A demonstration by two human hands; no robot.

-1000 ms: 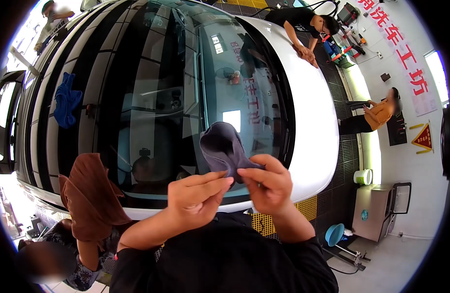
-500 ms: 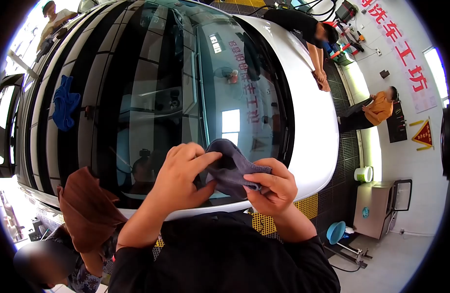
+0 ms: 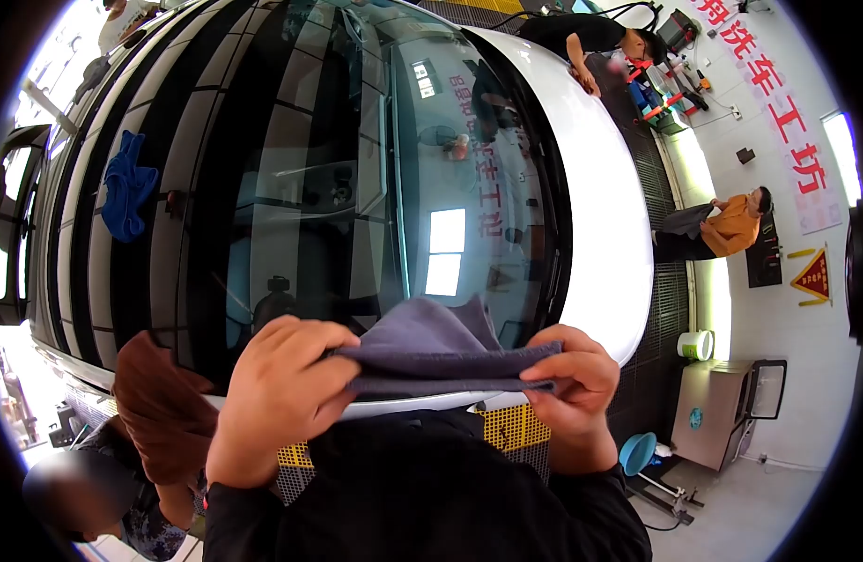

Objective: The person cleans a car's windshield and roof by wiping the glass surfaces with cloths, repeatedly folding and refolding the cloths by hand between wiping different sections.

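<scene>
A folded grey-purple cloth [image 3: 431, 339] stretches between my two hands, in front of the car's windshield [image 3: 459, 206]. My left hand [image 3: 286, 389] pinches its left end, and my right hand [image 3: 572, 379] grips the right end between thumb and fingers. Two layered edges of the cloth face me, while its upper part bulges toward the glass. Beyond it lies the white car's hood [image 3: 609, 206]. On the dark striped roof rests a crumpled blue cloth [image 3: 127, 187], away from my hands.
At lower left a co-worker holds a brown cloth [image 3: 160, 403] beside the car. Another person leans over the hood's far side. Someone in an orange top [image 3: 734, 228] stands by the wall. A metal cabinet [image 3: 712, 412], a white bucket [image 3: 695, 346] and a blue basin [image 3: 637, 453] are at right.
The bunched cloth has been spread into a wider, folded strip as my hands moved apart and lower. The person in orange now has a dark cloth in hand.
</scene>
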